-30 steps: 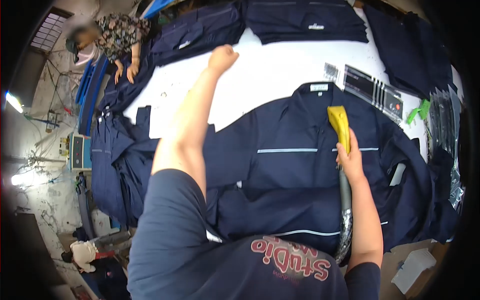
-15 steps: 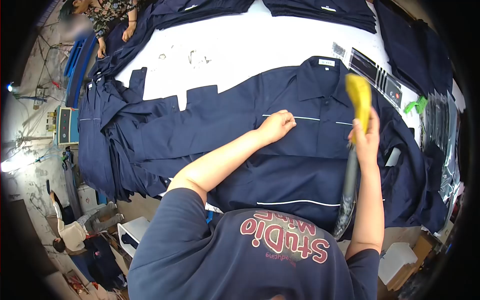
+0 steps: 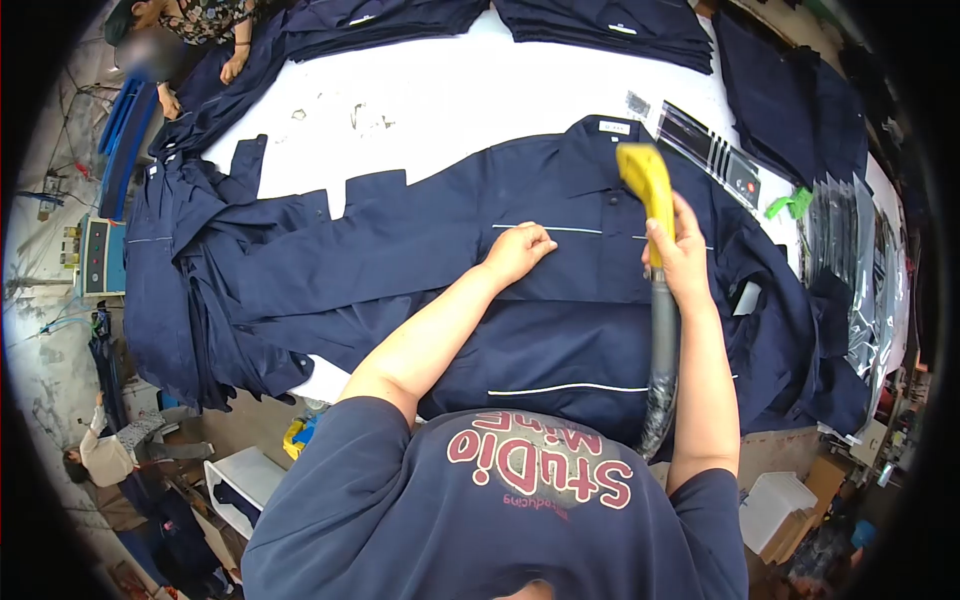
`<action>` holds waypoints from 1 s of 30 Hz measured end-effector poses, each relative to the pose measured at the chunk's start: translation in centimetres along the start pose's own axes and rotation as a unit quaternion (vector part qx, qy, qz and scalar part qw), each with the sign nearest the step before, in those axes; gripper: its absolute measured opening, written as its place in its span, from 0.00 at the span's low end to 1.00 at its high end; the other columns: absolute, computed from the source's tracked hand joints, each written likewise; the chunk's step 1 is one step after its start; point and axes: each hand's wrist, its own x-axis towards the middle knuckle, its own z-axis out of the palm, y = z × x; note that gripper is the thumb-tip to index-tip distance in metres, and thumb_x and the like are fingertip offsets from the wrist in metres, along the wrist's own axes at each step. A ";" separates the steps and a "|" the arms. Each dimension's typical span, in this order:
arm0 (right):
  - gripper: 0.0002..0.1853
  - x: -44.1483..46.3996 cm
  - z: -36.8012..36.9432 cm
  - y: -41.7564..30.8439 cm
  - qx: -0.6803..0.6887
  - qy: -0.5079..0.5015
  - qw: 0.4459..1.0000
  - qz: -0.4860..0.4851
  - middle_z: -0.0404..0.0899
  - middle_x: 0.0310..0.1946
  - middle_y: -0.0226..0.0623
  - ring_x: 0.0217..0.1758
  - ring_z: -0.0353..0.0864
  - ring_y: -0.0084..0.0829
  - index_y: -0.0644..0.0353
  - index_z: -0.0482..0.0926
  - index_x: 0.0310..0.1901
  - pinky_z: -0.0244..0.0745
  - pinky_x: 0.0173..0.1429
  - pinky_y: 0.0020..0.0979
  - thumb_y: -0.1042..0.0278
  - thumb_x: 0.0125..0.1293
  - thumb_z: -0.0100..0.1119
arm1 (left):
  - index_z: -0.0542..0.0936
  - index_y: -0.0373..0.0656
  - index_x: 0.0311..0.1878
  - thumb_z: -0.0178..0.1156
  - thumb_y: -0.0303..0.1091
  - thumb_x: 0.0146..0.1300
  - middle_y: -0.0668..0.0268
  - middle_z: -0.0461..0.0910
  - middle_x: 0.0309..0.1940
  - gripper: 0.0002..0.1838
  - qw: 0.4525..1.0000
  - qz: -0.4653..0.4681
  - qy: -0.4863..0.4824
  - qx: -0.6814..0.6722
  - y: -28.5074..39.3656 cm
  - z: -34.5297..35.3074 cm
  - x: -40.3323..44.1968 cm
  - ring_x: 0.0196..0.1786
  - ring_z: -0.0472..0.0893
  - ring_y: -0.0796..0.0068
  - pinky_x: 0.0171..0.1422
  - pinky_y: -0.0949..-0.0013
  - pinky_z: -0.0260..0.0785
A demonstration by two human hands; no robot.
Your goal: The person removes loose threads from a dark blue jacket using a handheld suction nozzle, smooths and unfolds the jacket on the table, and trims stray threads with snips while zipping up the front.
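A dark navy work shirt with white piping lies spread front up, its collar label facing me. My right hand is wrapped round a yellow hose nozzle, whose head is over the shirt just below the collar opening. From it a dark hose runs down toward my body. On the chest, by the white piping, my left hand rests with curled fingers; whether cloth is pinched in them is hidden. Another navy garment with piping lies nearer to me, partly under the shirt.
Navy garments are heaped on the left and stacked along the far edge. A green scrap and plastic-wrapped items are at the right. At the upper left a co-worker's hand is near cloth. White bins stand below the table.
My right hand has carried the nozzle left across the shirt, from the collar's right side to below its opening. My left hand stays on the chest. The whole view has shifted slightly.
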 end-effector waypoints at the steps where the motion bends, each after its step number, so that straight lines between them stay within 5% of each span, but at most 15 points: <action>1: 0.33 -0.3 -0.6 0.0 -0.019 -0.026 0.998 0.047 0.80 0.37 0.33 0.22 0.77 0.19 0.60 0.65 0.75 0.75 0.27 0.23 0.67 0.72 0.66 | 0.85 0.38 0.39 0.68 0.36 0.69 0.64 0.81 0.36 0.09 1.000 -0.011 0.001 -0.004 0.1 0.1 0.0 0.38 0.82 0.70 0.46 0.67 0.75; 4: 0.32 1.0 -0.9 1.7 -0.052 -0.088 0.984 0.145 0.78 0.32 0.34 0.20 0.79 0.23 0.61 0.65 0.74 0.77 0.22 0.27 0.65 0.72 0.66 | 0.85 0.38 0.39 0.67 0.37 0.70 0.64 0.82 0.36 0.10 1.000 -0.004 0.010 0.021 0.0 0.2 0.2 0.37 0.82 0.69 0.46 0.67 0.75; 10: 0.31 3.5 0.9 1.8 0.075 0.048 0.996 -0.026 0.78 0.34 0.33 0.22 0.79 0.22 0.61 0.64 0.74 0.77 0.25 0.25 0.67 0.74 0.64 | 0.84 0.38 0.39 0.66 0.38 0.71 0.63 0.82 0.36 0.12 0.999 0.011 0.026 0.030 0.0 0.2 0.1 0.37 0.82 0.68 0.46 0.66 0.75; 16: 0.34 0.8 0.6 2.6 -0.177 -0.142 0.969 0.100 0.83 0.41 0.34 0.22 0.75 0.17 0.58 0.67 0.75 0.74 0.28 0.23 0.66 0.70 0.69 | 0.85 0.39 0.39 0.65 0.39 0.71 0.61 0.84 0.38 0.12 0.997 0.018 0.012 0.071 0.0 0.1 0.3 0.40 0.85 0.61 0.48 0.62 0.76; 20: 0.34 2.4 3.9 2.5 -0.091 -0.104 0.990 0.040 0.81 0.38 0.31 0.24 0.76 0.17 0.57 0.67 0.75 0.74 0.29 0.23 0.67 0.70 0.68 | 0.86 0.39 0.40 0.65 0.40 0.69 0.59 0.84 0.40 0.12 0.996 0.034 0.031 0.081 -0.3 0.5 0.2 0.44 0.85 0.55 0.51 0.58 0.77; 25: 0.32 -0.3 5.8 -0.5 -0.034 -0.015 0.997 -0.062 0.79 0.38 0.31 0.26 0.77 0.18 0.58 0.64 0.76 0.75 0.30 0.22 0.72 0.74 0.63 | 0.85 0.38 0.43 0.66 0.38 0.69 0.57 0.84 0.39 0.11 0.999 0.024 -0.030 0.009 1.0 -1.9 -1.6 0.45 0.85 0.62 0.53 0.62 0.76; 28: 0.32 -2.6 4.8 0.2 -0.034 -0.059 0.998 0.003 0.77 0.39 0.32 0.25 0.78 0.18 0.60 0.62 0.77 0.75 0.27 0.22 0.73 0.75 0.60 | 0.85 0.38 0.42 0.66 0.36 0.70 0.65 0.82 0.38 0.10 0.992 -0.058 0.059 -0.098 1.8 -6.5 -3.3 0.42 0.82 0.73 0.49 0.66 0.75; 30: 0.33 -4.0 4.8 1.0 -0.057 -0.081 0.995 0.030 0.78 0.41 0.33 0.25 0.77 0.18 0.60 0.61 0.77 0.75 0.27 0.22 0.74 0.74 0.60 | 0.85 0.37 0.39 0.67 0.34 0.69 0.65 0.83 0.38 0.09 0.980 -0.020 0.189 -0.050 -0.1 -10.1 -3.9 0.42 0.81 0.76 0.49 0.68 0.76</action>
